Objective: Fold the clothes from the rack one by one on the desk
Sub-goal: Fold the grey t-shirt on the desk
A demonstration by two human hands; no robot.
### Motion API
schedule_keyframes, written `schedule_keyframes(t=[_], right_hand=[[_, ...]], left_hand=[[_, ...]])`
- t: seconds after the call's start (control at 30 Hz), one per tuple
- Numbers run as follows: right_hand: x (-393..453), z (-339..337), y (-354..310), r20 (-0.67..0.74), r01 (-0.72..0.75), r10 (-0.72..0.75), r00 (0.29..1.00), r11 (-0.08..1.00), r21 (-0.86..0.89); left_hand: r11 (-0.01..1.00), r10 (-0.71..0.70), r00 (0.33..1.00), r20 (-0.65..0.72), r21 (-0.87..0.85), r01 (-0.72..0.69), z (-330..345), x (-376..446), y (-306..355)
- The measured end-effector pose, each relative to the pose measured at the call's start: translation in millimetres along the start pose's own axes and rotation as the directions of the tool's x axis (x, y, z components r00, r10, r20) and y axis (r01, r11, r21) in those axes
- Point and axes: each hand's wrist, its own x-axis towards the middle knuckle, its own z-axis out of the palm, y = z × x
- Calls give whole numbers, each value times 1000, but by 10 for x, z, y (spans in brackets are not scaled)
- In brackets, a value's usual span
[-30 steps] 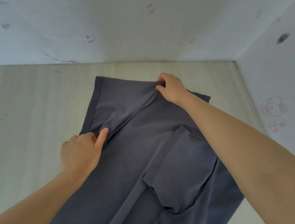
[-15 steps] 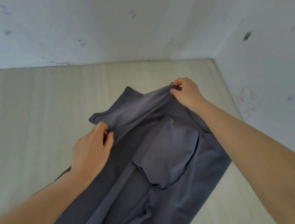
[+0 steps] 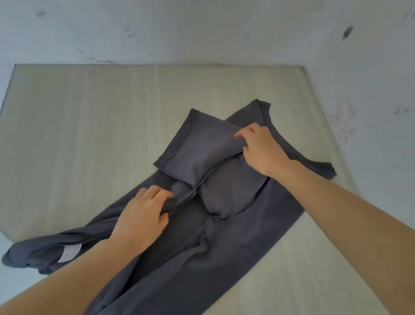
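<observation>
Head view. A dark grey soft-knit T-shirt [image 3: 214, 241] lies lengthwise on the pale wood-grain desk [image 3: 83, 122], which sits in a corner between two white walls. The garment's near end hangs over the rounded desk edge at lower left, where a white label [image 3: 69, 254] shows.

The left sleeve [image 3: 197, 147] lies turned in across the body of the shirt; the opposite sleeve lies folded beside it, the two meeting along a raised seam line.

The left hand [image 3: 142, 218] rests on the cloth just below the folded sleeve, fingers bunched together with a small ridge of fabric gathered at the fingertips. The right hand [image 3: 262, 150] is at the shoulder near the collar, fingers curled onto the top edge of the sleeve fold; whether cloth is pinched or merely pressed cannot be told.

Step in hand, as judged: setting the sleeve fold on the first lengthwise side.

Next move, as judged: flatten the sleeve, release the gathered ridge, then draw the overhanging end up onto the desk before folding crosswise. The loose knit is likely to slip off the edge if left unsupported.
</observation>
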Motion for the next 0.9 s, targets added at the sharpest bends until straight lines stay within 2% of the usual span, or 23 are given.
schedule_keyframes(t=[0.1, 0.2, 0.3, 0.4, 0.57, 0.7, 0.77, 0.83, 0.9], right_hand=[[-187, 126, -503, 72, 262, -259, 963, 965, -23], [-330, 329, -895, 174, 471, -452, 875, 878, -86], [-443, 512, -1168, 284, 583, -522, 804, 786, -204], [-515, 618, -1317, 322, 565, -470, 822, 743, -360], [-542, 636, -1371, 252, 411, -326, 911, 761, -501], [-551, 617, -1452, 175, 316, -264, 949, 777, -544], [-552, 570, -1431, 127, 264, -233, 964, 796, -545], [-565, 504, -1385, 79, 227, -219, 972, 816, -531], [-608, 450, -1330, 41, 209, -220, 975, 830, -517]], left_hand=[[995, -98, 995, -6, 29, 98, -150, -172, -299], [982, -184, 980, 75, 60, 180, -256, -374, -648], [970, -233, 966, 113, 99, 222, -339, -596, -938], [954, -258, 960, 107, 182, 237, -416, -772, -1182], [927, -337, 937, 92, 208, 312, -546, -959, -1446], [906, -301, 953, -34, 302, 297, -688, -1099, -1440], [909, -233, 967, -106, 329, 255, -778, -1198, -1346], [919, -84, 985, -148, 370, 134, -849, -1308, -1233], [907, 48, 993, -105, 422, 1, -873, -1424, -1103]])
